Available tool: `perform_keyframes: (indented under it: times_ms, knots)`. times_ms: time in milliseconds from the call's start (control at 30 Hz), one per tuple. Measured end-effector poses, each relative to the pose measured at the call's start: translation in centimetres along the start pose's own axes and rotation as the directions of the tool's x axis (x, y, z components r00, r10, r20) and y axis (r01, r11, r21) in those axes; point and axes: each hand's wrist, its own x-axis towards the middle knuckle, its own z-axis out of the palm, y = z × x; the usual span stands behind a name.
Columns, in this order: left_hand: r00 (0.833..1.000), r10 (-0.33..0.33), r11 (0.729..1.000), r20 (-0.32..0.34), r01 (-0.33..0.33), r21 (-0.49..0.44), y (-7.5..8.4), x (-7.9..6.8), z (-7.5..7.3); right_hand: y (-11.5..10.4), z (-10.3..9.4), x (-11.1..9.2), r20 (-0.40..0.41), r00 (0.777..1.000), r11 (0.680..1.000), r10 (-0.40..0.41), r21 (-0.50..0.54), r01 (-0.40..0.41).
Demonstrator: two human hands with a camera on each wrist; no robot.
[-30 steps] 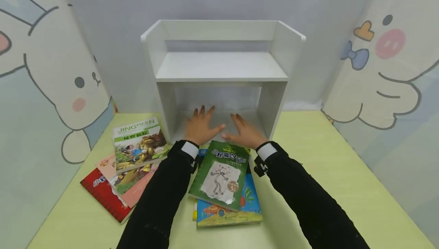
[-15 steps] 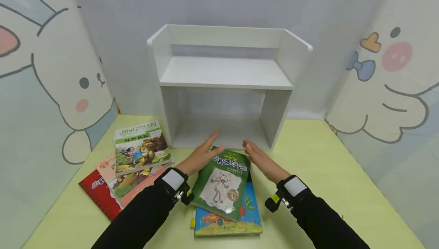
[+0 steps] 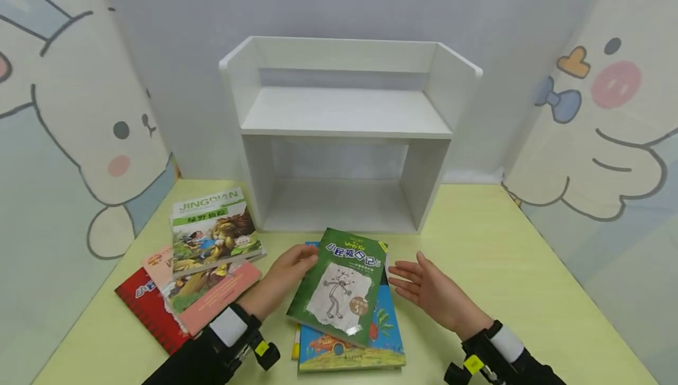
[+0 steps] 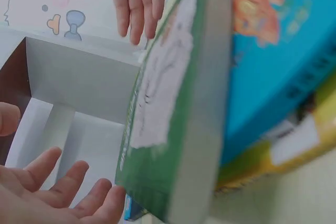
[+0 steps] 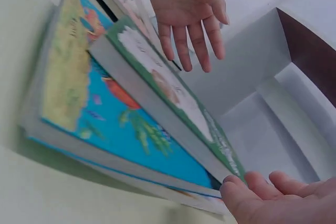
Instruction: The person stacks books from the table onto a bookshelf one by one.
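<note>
A green book (image 3: 339, 291) with a stick-figure drawing lies on top of a blue picture book (image 3: 354, 354), and a yellow edge shows beneath. My left hand (image 3: 285, 274) is at the green book's left edge, its fingers spread in the left wrist view. On the other side, my right hand (image 3: 435, 295) is held with the palm facing the pile and the fingers extended, a small gap from the book. In the right wrist view the fingertips of the right hand (image 5: 273, 195) overlap the green book's corner. Neither hand grips anything.
Behind the pile stands a white two-tier shelf (image 3: 346, 133). At the left lie overlapping books: a green-and-white book (image 3: 214, 235) on top, a pink book (image 3: 225, 294) and a red book (image 3: 153, 314). Cartoon-printed panels (image 3: 588, 108) border the pale yellow table (image 3: 508, 255).
Both hands have drawn back from the shelf's lower compartment toward me and moved apart, down to either side of the green book. The books stay in place.
</note>
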Motion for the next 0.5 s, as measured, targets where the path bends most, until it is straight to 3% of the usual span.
perform_keyframes:
  times_ms: [233,500]
  knots:
    - [0.998,-0.039,0.999,-0.056,0.039,-0.001,-2.3,-0.7,-0.3,1.6,0.6,-0.7,-0.034,0.999,0.999,0.032,0.032,-0.031]
    - [0.989,-0.083,0.996,-0.126,0.080,-0.029,-3.2,-0.7,0.0,2.1,1.5,-1.3,-0.021,0.998,0.983,0.064,0.174,-0.059]
